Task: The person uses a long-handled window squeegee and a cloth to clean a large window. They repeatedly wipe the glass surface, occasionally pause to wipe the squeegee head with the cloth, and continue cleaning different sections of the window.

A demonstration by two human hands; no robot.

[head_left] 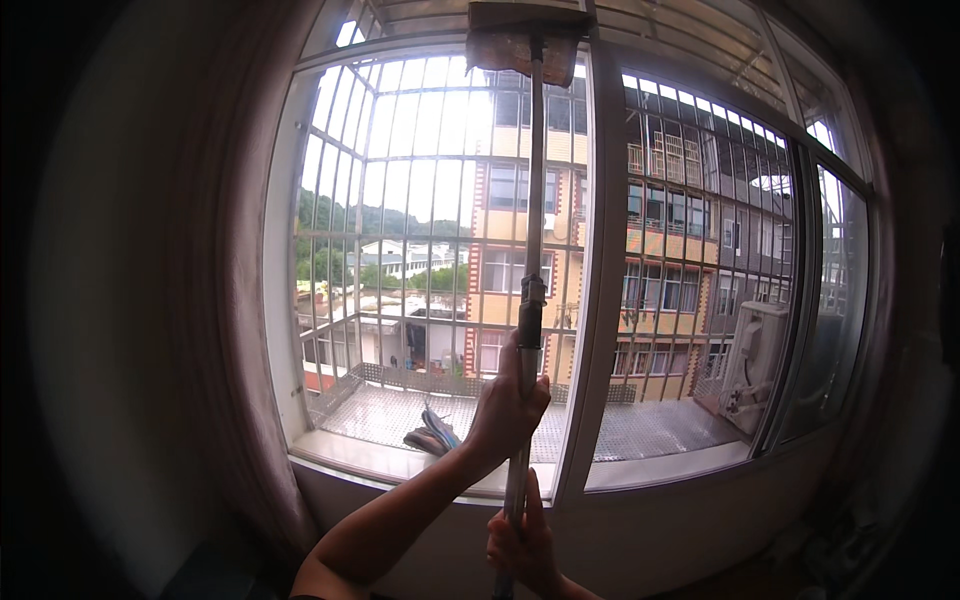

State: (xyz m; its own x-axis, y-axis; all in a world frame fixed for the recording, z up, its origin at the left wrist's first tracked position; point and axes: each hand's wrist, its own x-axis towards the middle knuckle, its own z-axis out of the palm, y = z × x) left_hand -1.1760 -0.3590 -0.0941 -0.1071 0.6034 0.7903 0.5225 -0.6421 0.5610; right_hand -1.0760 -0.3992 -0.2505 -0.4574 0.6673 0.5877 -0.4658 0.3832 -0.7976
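Observation:
A long-handled flat mop (pixel 535 180) stands nearly upright in front of the window, its grey pole running from the lower edge to the top. At its upper end a wide head with a brownish cloth pad (pixel 520 52) lies against the upper window frame. Below the pole's dark joint, my left hand (pixel 508 412) is closed round the pole. Lower down, my right hand (pixel 525 548) also grips it, one finger stretched along the shaft. The pole's bottom end is hidden past the lower edge.
White-framed sliding windows (pixel 585 300) fill the view, with metal security bars (pixel 415 240) outside. A crumpled cloth (pixel 432 432) lies on the perforated metal ledge (pixel 375 415). An air-conditioner unit (pixel 755 355) stands outside right. A curtain (pixel 235 300) hangs at the left.

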